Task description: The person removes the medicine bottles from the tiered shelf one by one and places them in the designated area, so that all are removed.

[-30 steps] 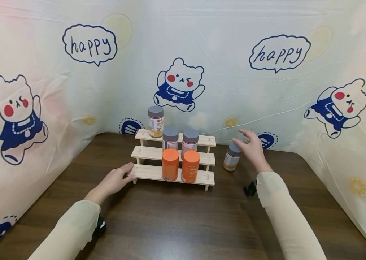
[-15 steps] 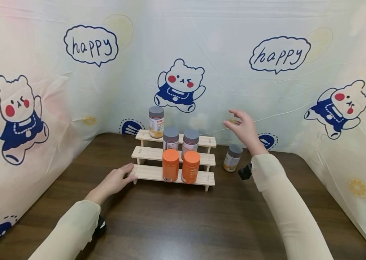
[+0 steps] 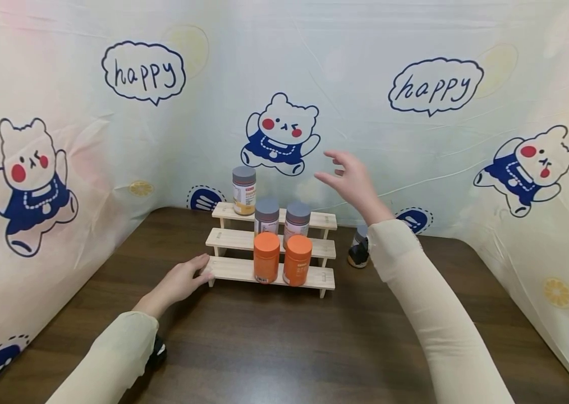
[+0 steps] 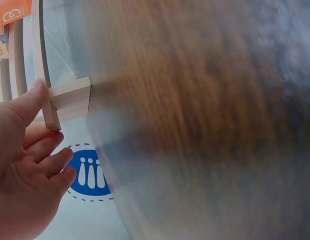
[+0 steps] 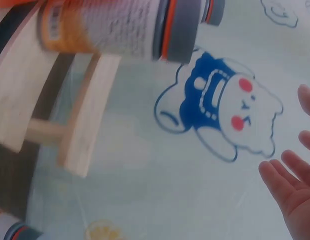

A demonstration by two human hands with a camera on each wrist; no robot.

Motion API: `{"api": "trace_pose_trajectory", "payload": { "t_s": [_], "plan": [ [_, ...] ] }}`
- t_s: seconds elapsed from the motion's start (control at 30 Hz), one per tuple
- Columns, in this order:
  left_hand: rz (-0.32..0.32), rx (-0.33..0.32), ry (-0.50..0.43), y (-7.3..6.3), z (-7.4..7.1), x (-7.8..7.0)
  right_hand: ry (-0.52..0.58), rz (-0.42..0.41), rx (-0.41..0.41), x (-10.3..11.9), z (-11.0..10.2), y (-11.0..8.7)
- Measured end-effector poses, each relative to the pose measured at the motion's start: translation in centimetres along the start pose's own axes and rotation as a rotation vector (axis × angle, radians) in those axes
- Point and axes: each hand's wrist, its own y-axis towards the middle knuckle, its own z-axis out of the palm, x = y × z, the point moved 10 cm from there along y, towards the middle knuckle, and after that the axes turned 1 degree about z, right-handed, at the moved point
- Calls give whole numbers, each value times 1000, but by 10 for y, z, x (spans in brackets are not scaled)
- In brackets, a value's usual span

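Observation:
A three-tier wooden display stand (image 3: 231,270) stands on the table with capped bottles on it. Its lowest board is pinched at the left end by my left hand (image 3: 178,286), thumb on one face and fingers beneath, as the left wrist view shows. My right hand (image 3: 349,178) hovers in the air behind and right of the top tier, fingers spread, nothing in them. Two orange bottles (image 3: 266,258) occupy the bottom tier, two grey-capped bottles (image 3: 297,220) the middle one. One more grey-capped bottle (image 3: 244,192) is at the top tier's left.
Right of the stand, on the table, is another grey-capped bottle (image 3: 357,253), partly covered by the black wrist camera. A patterned cloth backdrop (image 3: 355,84) with bears hangs behind and along both sides. The brown table (image 3: 264,348) extends in front of the stand.
My right hand has left the bottle on the right and moved up and leftward, toward the top tier. That bottle stayed put. My left hand keeps its place on the stand.

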Motion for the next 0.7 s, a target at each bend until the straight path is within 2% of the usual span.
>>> {"api": "trace_pose_trajectory", "payload": {
  "t_s": [0.33, 0.7],
  "plan": [
    [9, -9, 6, -1, -1, -1, -16, -53, 42, 39, 27, 17],
    [-15, 16, 1, -1, 1, 1, 21, 8, 95, 58, 60, 29]
  ]
}}
